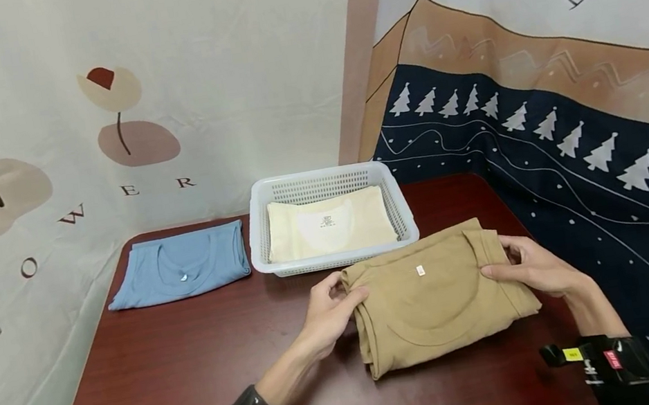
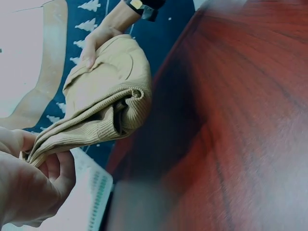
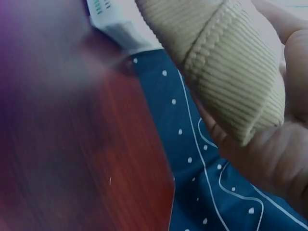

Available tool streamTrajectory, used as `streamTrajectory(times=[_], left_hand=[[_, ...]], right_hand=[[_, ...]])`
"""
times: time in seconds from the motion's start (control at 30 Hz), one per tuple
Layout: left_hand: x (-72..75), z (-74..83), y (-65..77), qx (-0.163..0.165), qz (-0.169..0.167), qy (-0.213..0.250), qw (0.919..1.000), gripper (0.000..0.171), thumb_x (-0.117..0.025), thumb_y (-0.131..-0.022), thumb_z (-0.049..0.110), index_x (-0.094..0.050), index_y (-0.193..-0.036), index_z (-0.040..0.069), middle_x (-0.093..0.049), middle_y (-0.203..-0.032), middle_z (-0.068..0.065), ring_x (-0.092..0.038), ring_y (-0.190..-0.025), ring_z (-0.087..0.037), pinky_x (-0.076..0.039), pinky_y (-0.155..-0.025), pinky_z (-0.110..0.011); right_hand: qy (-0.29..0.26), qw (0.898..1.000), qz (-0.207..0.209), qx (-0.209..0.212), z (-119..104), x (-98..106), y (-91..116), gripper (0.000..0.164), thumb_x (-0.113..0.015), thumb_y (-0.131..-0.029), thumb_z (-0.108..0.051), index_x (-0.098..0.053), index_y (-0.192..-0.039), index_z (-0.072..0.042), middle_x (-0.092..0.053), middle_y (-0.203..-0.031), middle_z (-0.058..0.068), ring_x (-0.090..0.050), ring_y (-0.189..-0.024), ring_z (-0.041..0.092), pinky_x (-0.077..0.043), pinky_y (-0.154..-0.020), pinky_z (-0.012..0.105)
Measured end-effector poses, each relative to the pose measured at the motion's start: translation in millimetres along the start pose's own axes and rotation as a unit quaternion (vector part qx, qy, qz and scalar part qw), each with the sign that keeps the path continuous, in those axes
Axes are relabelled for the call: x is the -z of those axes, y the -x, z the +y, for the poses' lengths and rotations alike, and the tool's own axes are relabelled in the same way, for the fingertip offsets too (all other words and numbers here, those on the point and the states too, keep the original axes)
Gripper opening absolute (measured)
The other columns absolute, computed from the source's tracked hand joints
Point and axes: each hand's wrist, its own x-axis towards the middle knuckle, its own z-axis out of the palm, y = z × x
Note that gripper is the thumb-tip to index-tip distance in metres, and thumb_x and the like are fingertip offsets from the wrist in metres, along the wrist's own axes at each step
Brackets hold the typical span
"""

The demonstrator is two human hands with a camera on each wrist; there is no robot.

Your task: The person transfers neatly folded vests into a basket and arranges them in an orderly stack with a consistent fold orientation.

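Observation:
A folded tan ribbed shirt (image 1: 440,304) with a small white neck label is held above the table between both hands. My left hand (image 1: 331,310) pinches its left edge, thumb on top and fingers beneath; the left wrist view shows the folded layers gripped at one corner. On the other side my right hand (image 1: 538,265) grips the right edge, thumb over the front. Just behind the shirt, a white plastic basket (image 1: 326,178) holds a folded cream garment (image 1: 328,226). To the left lies a folded blue shirt (image 1: 183,265), flat on the table.
The dark red wooden table (image 1: 201,389) runs back to a pale curtain (image 1: 231,83) with flower prints. A navy cloth (image 1: 586,184) with white trees hangs along the right edge. Both wrists wear black camera straps.

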Motion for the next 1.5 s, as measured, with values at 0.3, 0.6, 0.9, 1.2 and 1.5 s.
streamTrajectory(times=[0.3,0.6,0.9,1.2,1.5], left_hand=[[26.5,23.8,-0.3,-0.004,0.029,0.0,0.9996,0.037,-0.078,-0.102,0.006,-0.07,-0.137,-0.004,-0.074,-0.109,-0.005,-0.072,-0.094,-0.012,-0.065,-0.081,-0.024],[56.9,52.8,-10.0,0.003,0.091,-0.016,0.9957,0.034,-0.079,-0.104,0.011,-0.071,-0.134,-0.004,-0.075,-0.112,-0.006,-0.073,-0.097,-0.013,-0.066,-0.08,-0.026],[84.7,75.0,-21.2,-0.019,0.135,-0.059,0.9889,0.042,-0.08,-0.106,0.018,-0.07,-0.14,-0.005,-0.077,-0.117,-0.008,-0.073,-0.095,-0.008,-0.064,-0.079,-0.022],[113.0,94.5,-41.0,-0.068,0.136,-0.092,0.9841,0.031,-0.075,-0.11,0.024,-0.07,-0.129,-0.001,-0.074,-0.099,0.007,-0.07,-0.083,-0.004,-0.061,-0.071,-0.02],[128.6,104.7,-67.7,-0.12,0.159,-0.196,0.9602,0.031,-0.066,-0.115,0.027,-0.066,-0.13,0.0,-0.073,-0.107,-0.005,-0.067,-0.082,-0.005,-0.057,-0.077,-0.019]], right_hand=[[0.026,0.999,0.042,0.013,-19,-14,-20,0.034,-0.066,-0.11,0.0,-0.061,-0.143,0.003,-0.085,-0.099,0.005,-0.084,-0.083,0.024,-0.07,-0.07,0.04],[0.022,0.997,0.077,0.006,-38,-34,-50,0.04,-0.071,-0.11,-0.007,-0.058,-0.145,0.008,-0.084,-0.106,0.0,-0.084,-0.089,0.018,-0.071,-0.075,0.037],[-0.021,0.996,0.089,-0.018,-50,-52,-84,0.054,-0.074,-0.11,-0.016,-0.052,-0.155,0.004,-0.083,-0.115,0.0,-0.084,-0.098,0.018,-0.072,-0.082,0.04],[-0.073,0.993,0.088,-0.006,-61,-64,-121,0.055,-0.073,-0.11,-0.015,-0.051,-0.159,0.0,-0.083,-0.121,-0.002,-0.085,-0.105,0.018,-0.072,-0.087,0.041],[-0.101,0.99,0.099,0.006,-69,-66,-153,0.056,-0.073,-0.111,-0.015,-0.051,-0.16,0.002,-0.082,-0.121,-0.002,-0.084,-0.106,0.015,-0.072,-0.087,0.038]])
